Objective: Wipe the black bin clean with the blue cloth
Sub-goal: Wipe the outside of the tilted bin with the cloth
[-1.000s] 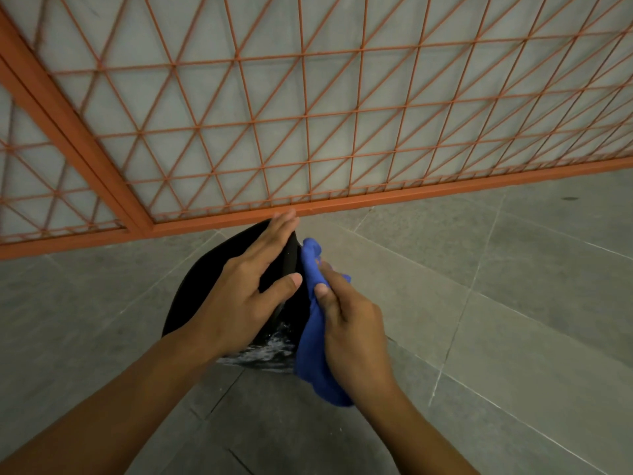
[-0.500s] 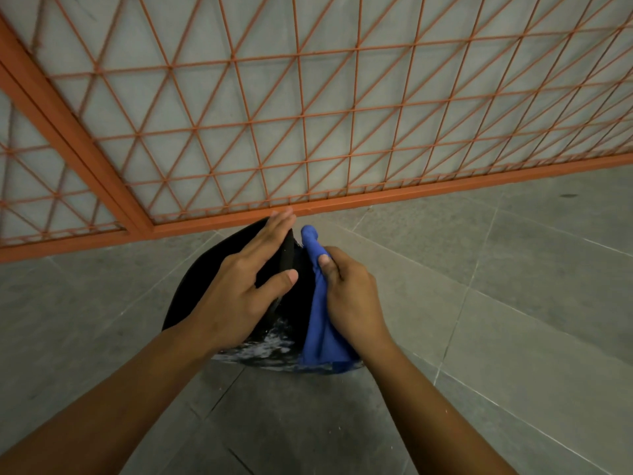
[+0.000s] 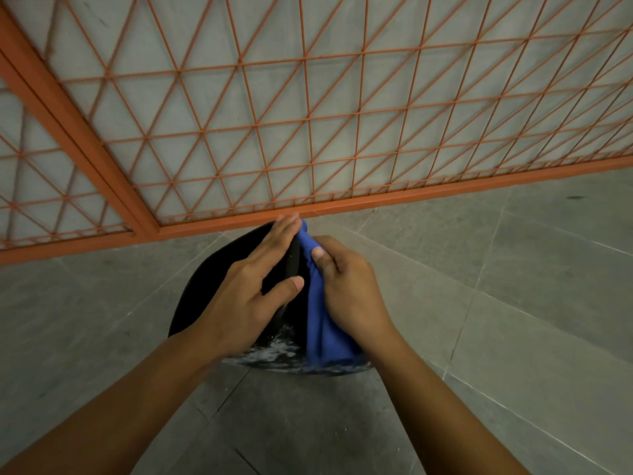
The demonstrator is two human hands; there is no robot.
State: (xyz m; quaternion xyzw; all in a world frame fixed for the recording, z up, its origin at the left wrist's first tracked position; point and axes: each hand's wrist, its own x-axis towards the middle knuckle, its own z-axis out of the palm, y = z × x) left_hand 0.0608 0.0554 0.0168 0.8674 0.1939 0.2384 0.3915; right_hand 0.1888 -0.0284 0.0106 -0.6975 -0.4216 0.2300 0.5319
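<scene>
Grey floor tiles (image 3: 513,303) carry the black bin (image 3: 212,286), apparently laid on its side before an orange grille (image 3: 308,210). Wiping is under way. The blue cloth (image 3: 322,323) is gripped in the curled right hand (image 3: 349,289), and the bin is steadied by the flat, straight-fingered left hand (image 3: 250,303). Pale splashes at the near edge call for a downward stroke. Since half a second ago, the cloth is drawn higher.

Orange metal lattice gate (image 3: 308,125) with a thick frame, standing on a grey tiled floor (image 3: 513,303) with pale joints.
</scene>
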